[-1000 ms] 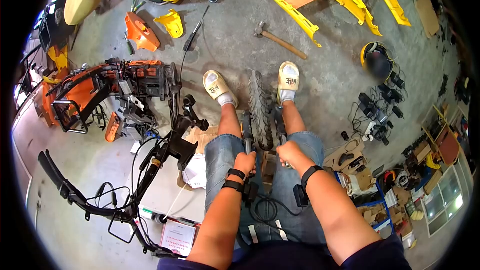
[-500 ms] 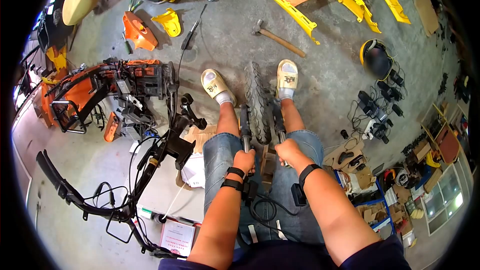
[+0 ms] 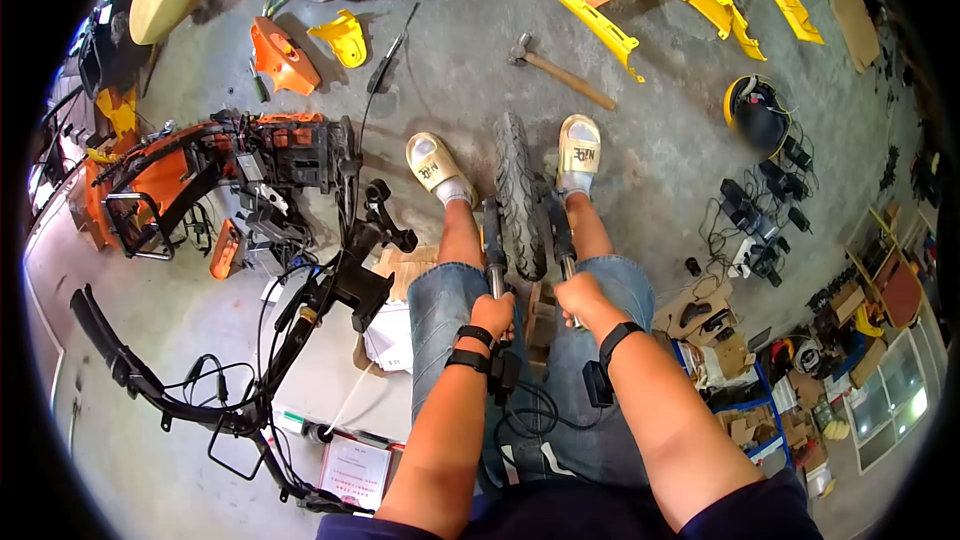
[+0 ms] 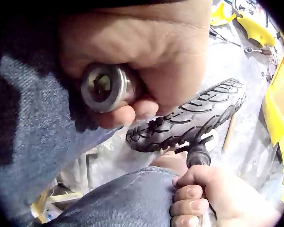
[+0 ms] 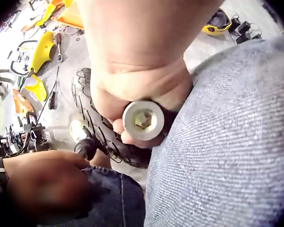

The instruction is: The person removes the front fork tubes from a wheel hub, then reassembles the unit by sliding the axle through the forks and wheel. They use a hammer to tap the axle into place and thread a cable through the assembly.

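A black treaded tyre (image 3: 517,195) stands between the person's lower legs, with a fork tube on each side. The left hand (image 3: 492,316) grips the left metal tube (image 3: 496,280); in the left wrist view its fingers curl round the hollow tube end (image 4: 104,88). The right hand (image 3: 582,300) grips the right tube (image 3: 568,265), and in the right wrist view the round end (image 5: 143,120) with a recessed bolt shows below the palm. Both hands are near the knees. The wheel's hub is hidden.
A black handlebar frame (image 3: 262,405) stands close at the left. On the floor ahead lie a hammer (image 3: 570,79), an orange cover (image 3: 284,56) and yellow panels (image 3: 590,15). A helmet (image 3: 757,117) and cabled adapters (image 3: 750,215) lie to the right, near a blue-edged box (image 3: 765,392).
The tyre's far end has moved slightly farther forward, away from the body, with the tubes. Both hands keep their grip. The head view has shifted slightly.
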`<action>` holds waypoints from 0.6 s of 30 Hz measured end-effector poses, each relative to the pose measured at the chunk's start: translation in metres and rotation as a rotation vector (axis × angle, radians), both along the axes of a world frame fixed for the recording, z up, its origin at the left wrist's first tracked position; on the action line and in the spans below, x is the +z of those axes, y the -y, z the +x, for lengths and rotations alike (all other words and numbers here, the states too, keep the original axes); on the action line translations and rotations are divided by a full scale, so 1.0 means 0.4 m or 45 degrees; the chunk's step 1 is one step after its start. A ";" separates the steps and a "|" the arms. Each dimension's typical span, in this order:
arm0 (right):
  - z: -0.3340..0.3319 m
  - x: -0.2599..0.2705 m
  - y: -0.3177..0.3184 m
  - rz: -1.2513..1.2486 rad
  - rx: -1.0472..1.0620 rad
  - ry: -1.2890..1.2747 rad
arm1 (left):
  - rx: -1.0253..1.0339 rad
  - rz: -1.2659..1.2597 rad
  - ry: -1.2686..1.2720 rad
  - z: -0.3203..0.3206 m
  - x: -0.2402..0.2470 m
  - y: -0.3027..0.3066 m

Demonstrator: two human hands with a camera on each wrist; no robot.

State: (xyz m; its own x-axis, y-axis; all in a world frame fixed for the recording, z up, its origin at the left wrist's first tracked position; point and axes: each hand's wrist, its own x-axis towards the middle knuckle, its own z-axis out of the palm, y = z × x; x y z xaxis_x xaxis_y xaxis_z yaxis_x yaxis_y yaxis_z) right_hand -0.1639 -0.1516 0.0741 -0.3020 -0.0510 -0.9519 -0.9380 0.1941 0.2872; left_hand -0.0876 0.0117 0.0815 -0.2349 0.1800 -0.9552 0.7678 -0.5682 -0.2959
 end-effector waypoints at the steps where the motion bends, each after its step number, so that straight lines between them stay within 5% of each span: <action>1: -0.008 -0.008 -0.003 0.004 -0.016 -0.001 | -0.022 0.001 0.006 -0.006 0.002 -0.004; 18: -0.023 -0.011 -0.011 -0.025 -0.011 0.005 | -0.126 0.057 0.074 0.013 0.013 0.015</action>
